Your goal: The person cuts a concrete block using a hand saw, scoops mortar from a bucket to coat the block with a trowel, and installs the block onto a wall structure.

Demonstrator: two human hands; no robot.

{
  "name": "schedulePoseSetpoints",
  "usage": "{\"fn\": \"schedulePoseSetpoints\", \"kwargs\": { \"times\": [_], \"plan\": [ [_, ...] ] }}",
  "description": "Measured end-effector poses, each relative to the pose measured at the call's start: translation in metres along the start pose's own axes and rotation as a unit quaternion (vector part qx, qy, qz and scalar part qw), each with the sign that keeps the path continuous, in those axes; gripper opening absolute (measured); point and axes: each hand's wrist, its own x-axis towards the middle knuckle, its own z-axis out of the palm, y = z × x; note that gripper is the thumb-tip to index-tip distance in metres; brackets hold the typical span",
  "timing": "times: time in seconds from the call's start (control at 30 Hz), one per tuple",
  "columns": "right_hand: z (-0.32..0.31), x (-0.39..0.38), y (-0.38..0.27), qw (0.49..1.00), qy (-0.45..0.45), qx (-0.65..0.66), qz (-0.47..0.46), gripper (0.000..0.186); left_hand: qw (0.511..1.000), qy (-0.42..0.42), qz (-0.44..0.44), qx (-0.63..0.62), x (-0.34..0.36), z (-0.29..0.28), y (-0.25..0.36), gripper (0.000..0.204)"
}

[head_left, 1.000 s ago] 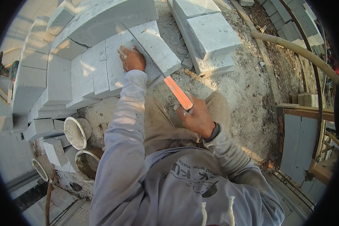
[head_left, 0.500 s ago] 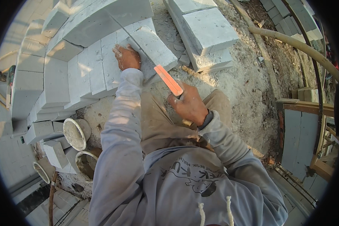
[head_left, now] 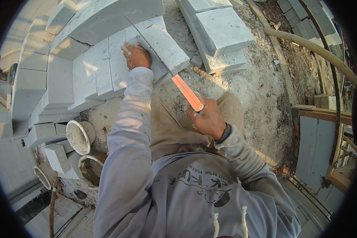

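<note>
The saw (head_left: pixel 180 84) (in the right hand (head_left: pixel 210 119)) points forward-left, long axis slanting.

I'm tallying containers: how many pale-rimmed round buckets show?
3, all left: upper round bucket, lower bucket beside the grey left sleeve, leftmost bucket. Others may be hidden.

Saw (head_left: pixel 187 93) is on the back half of a stroke vs 0.5 s ago. Handle sits farther out from the near edge of the block (head_left: pixel 166 49), more blade (head_left: pixel 158 58) exposed there; tip also back toward the person. Right hand (head_left: pixel 208 118) is drawn back with it, now overlapping the right knee (head_left: pixel 232 105) more in view. Net vs 1.0 s ago: saw roughly back at that position.
</note>
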Motion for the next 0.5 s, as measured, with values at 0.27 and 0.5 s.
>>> {"fn": "schedulePoseSetpoints", "kwargs": {
  "times": [0.27,0.5],
  "plan": [
    [-0.02,-0.114,0.007,0.996,-0.005,0.053,0.076,0.024,1.0,0.003,-0.015,0.01,-0.003,-0.008,0.005,0.058],
    [0.004,-0.007,0.007,0.999,-0.021,-0.035,-0.014,0.016,1.0,-0.003,-0.011,0.019,0.017,0.001,-0.003,0.057]
  ]
}}
